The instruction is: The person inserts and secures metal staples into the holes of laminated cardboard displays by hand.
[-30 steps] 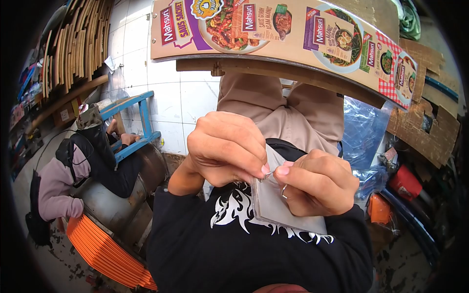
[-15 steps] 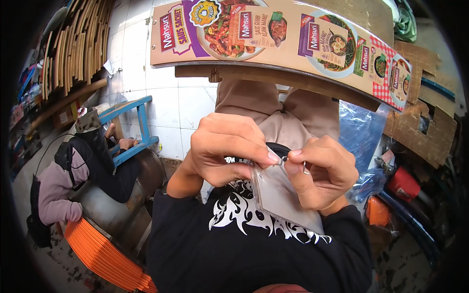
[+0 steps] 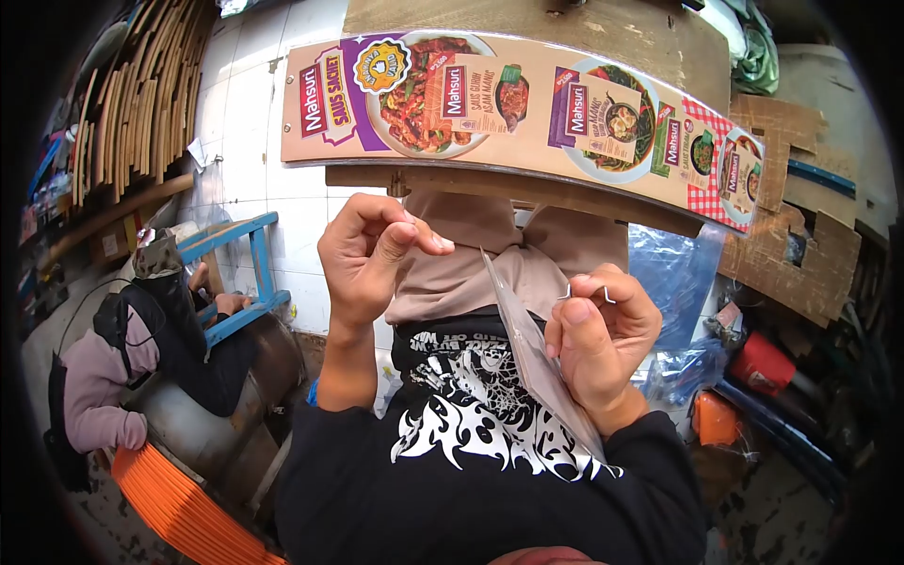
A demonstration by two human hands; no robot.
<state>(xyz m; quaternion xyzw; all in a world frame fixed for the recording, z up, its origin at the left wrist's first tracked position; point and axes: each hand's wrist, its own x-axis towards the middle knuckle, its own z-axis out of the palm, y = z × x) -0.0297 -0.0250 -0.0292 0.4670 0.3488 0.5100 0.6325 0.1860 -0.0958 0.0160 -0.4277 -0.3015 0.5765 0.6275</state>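
My left hand is raised with its fingers loosely bent and nothing visible between them. Thumb and finger of my right hand pinch a small bent metal wire, whose ends stick out past the fingertips. A thin grey rectangular sheet leans steeply beside that hand, its lower part against the palm or wrist; how it is held is hidden. The sheet's upper corner points toward my left hand, with a gap between them.
A long printed food board lies on a brown tabletop ahead. To the left are a blue frame, orange corrugated sheets and another person's sleeve. Cardboard and a red object are at the right.
My left hand has let go and moved away to the left and up. The grey sheet has turned nearly edge-on. My right hand still pinches the wire.
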